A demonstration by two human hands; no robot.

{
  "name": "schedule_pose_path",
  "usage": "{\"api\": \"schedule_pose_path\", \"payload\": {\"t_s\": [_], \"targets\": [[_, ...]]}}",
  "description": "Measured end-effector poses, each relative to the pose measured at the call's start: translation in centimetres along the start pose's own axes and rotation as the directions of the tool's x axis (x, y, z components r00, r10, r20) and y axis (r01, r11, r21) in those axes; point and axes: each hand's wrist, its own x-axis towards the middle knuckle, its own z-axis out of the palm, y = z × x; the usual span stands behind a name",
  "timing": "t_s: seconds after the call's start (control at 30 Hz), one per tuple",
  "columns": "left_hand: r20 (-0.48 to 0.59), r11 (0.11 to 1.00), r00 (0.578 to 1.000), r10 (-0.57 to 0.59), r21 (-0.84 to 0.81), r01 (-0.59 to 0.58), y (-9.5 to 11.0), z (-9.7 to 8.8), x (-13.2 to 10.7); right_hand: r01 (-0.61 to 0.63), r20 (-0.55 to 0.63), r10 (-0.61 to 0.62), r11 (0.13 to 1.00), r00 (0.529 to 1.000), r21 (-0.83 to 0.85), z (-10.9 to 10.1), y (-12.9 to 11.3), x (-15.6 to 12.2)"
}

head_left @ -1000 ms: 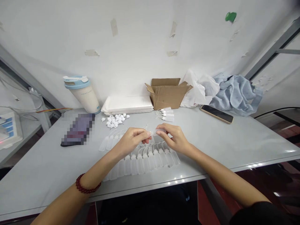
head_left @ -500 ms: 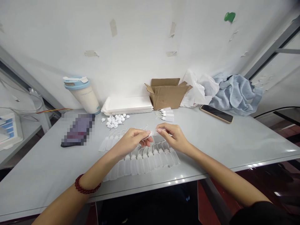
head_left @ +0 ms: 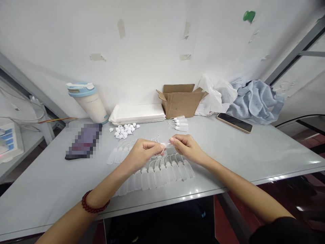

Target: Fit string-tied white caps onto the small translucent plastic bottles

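Observation:
Between my two hands, above the table's middle, is a small translucent squeeze bottle (head_left: 168, 145). My left hand (head_left: 143, 153) is closed on its white cap end, thumb on top. My right hand (head_left: 188, 147) pinches the other end between thumb and fingers. Below them lies a slanting row of similar translucent bottles (head_left: 151, 178) with white caps and thin looped tails. A second group of bottles (head_left: 118, 156) lies to the left, partly hidden by my left hand. Behind it is a pile of white pointed caps (head_left: 125, 131).
Several bottles (head_left: 180, 127) lie before an open cardboard box (head_left: 180, 105). Along the wall stand a tumbler (head_left: 88, 105), a stack of white sheets (head_left: 138, 113), a plastic bag (head_left: 215, 96) and blue cloth (head_left: 259, 101). A phone (head_left: 235, 122) lies right; a dark pouch (head_left: 85, 140), partly pixelated, left.
The fingers of my left hand have curled further under the bottle, and my right fingers have shifted slightly on its end. The bottle stays between both hands.

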Motion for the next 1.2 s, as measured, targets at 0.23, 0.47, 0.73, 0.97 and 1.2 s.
{"api": "schedule_pose_path", "payload": {"t_s": [0.23, 0.47, 0.73, 0.97, 1.2], "targets": [[0.036, 0.985, 0.997, -0.075, -0.156, 0.08, -0.1, 0.0, 0.3, 0.056, -0.044, -0.057, 0.998, 0.997, -0.014, 0.2, 0.0, 0.0], [0.108, 0.92, 0.985, -0.136, -0.355, 0.166, 0.0, -0.3, 0.5, 0.371, -0.072, -0.405, 0.885, 0.911, -0.283, 0.2, 0.8, 0.0], [0.107, 0.894, 0.985, -0.139, -0.414, 0.171, -0.4, -0.1, 0.5, 0.434, -0.018, -0.472, 0.825, 0.881, -0.361, 0.1, 0.8, -0.3], [-0.009, 0.971, 0.997, -0.076, -0.228, 0.072, -0.3, 0.1, 0.2, 0.221, -0.046, -0.229, 0.967, 0.972, -0.129, 0.0, 0.3, -0.3], [-0.089, 1.0, 0.996, -0.016, -0.001, 0.016, 0.4, 0.5, 0.0, -0.123, 0.023, 0.121, 0.953, 0.992, 0.276, 0.2, 0.3, 0.1]]}}
